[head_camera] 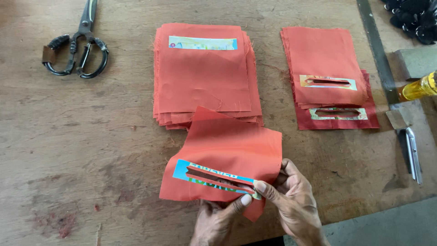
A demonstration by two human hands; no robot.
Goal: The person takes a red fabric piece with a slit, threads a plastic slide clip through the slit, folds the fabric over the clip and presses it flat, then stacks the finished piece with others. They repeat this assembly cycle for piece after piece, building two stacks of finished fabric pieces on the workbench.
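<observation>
Both hands hold one orange fabric piece (232, 148) near the table's front edge. A printed paper strip with a long slit (211, 177) lies across its lower part. My left hand (218, 216) grips the cloth from below, thumb pressed at the strip's right end. From the right, my right hand (293, 200) pinches that same end with its fingers. The fabric's upper edge curls up over the stack of orange fabric pieces (205, 75) behind it.
Black-handled scissors (77, 50) lie at the far left. A smaller stack of slit fabric pieces (327, 68) sits at the right. Past it are a metal ruler (378, 50), a yellow bottle (419, 86), a small metal tool (413, 155) and dark material (414, 16).
</observation>
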